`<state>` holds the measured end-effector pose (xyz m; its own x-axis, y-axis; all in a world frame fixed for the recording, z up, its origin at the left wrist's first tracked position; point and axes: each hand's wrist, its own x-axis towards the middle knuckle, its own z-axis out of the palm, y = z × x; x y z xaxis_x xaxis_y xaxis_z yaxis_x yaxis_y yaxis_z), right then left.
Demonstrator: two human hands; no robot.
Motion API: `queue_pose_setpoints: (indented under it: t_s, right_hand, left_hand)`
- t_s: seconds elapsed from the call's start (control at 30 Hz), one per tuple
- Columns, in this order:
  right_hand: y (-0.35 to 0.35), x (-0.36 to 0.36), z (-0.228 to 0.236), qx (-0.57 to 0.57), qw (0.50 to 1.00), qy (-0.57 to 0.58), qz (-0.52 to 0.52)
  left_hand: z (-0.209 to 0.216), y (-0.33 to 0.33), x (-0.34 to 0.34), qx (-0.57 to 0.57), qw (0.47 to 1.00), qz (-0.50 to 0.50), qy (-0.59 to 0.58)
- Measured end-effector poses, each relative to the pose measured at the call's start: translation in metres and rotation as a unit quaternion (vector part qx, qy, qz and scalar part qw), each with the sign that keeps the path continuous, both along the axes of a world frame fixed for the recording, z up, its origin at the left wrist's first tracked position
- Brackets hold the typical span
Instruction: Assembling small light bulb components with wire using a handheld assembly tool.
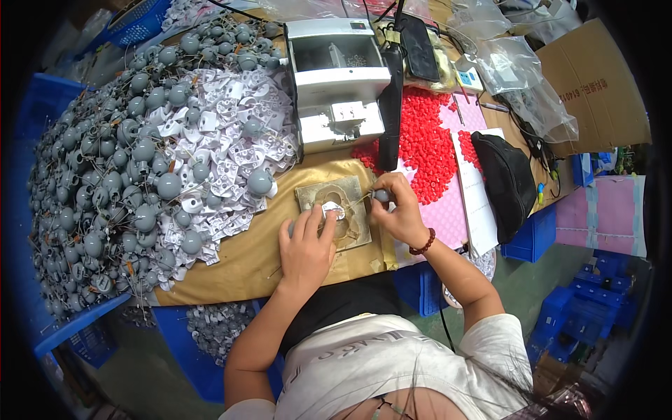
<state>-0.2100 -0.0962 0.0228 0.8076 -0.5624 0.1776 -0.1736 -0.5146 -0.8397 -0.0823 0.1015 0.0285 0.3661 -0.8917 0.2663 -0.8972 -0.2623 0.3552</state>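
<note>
A square metal fixture (pixel 359 233) with a hollowed middle lies on the tan cloth in front of me. In its hollow sits a small white plastic piece (pixel 334 208). My left hand (pixel 308 245) lies over the fixture's left side, fingers stretched and slightly apart, with fingertips touching or very close to the white piece. At the right edge, my right hand (pixel 400 213) is closed in a pinch around a grey ball-shaped part (pixel 381 197). A thin wire seems to run from it toward the fixture. The right fingers partly hide the grey part.
Grey ball parts (pixel 91 182) and white plastic pieces (pixel 231 126) are heaped at left. A silver machine (pixel 339 84) stands behind the fixture. Small red caps (pixel 423 133) cover pink sheeting at right, near a black pouch (pixel 504 178) and a cardboard box (pixel 595 84).
</note>
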Motion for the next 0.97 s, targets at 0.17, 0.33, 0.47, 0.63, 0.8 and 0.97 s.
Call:
queue_pose_setpoints:
  t_s: [0.17, 0.33, 0.47, 0.63, 0.8, 0.97]
  right_hand:
    - [-0.003, 0.021, -0.005, 0.424, 0.890, -0.164, 0.025]
    - [-0.011, 0.034, 0.020, 0.654, 0.739, -0.115, 0.115]
    - [-0.014, 0.039, 0.026, 0.409, 0.894, 0.034, 0.179]
    - [-0.005, 0.046, 0.025, 0.020, 0.978, 0.079, 0.193]
    - [0.001, 0.046, 0.019, -0.118, 0.979, 0.064, 0.152]
    - [0.008, 0.043, 0.021, -0.089, 0.987, 0.076, 0.106]
  left_hand:
    - [0.000, 0.000, 0.001, 0.001, 1.000, -0.006, -0.001]
    - [0.000, -0.001, 0.004, -0.001, 1.000, -0.011, -0.004]
    - [-0.001, -0.002, 0.010, -0.030, 0.999, -0.029, 0.005]
    - [0.001, -0.002, 0.015, -0.046, 0.998, -0.039, 0.030]
    - [0.000, -0.008, 0.017, -0.052, 0.997, -0.022, 0.058]
    - [0.014, -0.028, 0.013, 0.002, 0.993, 0.044, 0.107]
